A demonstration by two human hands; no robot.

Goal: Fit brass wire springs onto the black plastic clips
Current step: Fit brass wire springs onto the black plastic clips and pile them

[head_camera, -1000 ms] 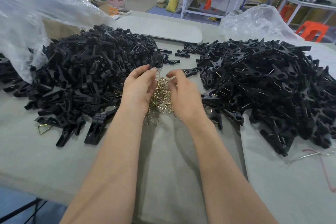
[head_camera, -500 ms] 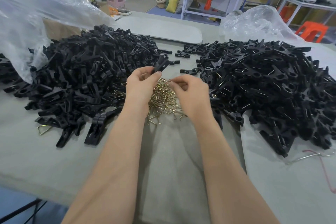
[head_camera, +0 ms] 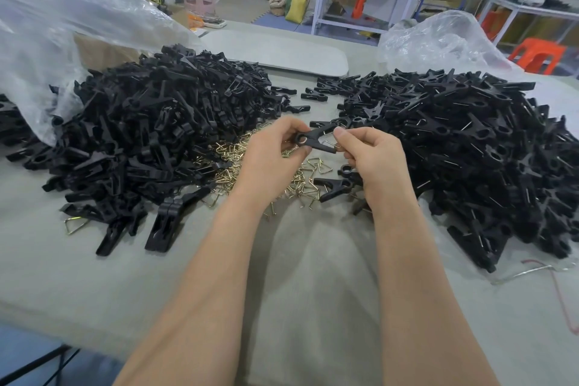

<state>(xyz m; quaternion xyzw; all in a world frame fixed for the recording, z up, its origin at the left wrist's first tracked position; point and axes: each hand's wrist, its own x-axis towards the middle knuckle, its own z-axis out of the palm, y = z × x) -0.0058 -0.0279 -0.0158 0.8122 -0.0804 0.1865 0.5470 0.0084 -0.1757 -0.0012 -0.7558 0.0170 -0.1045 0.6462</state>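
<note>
Between two heaps of black clips (head_camera: 150, 135) and above the loose brass springs (head_camera: 233, 150), the left hand (head_camera: 269, 160) pinched one clip (head_camera: 315, 138) at its ring end, the right hand (head_camera: 368, 157) pinched a spring (head_camera: 329, 144) against its tail; holding the clip steady and pushing squarely looked wisest

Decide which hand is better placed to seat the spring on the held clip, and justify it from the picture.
Right, probably. The right hand pinches a brass spring against the end of the black clip, while the left hand grips the clip's ring end, steadying it.
</note>
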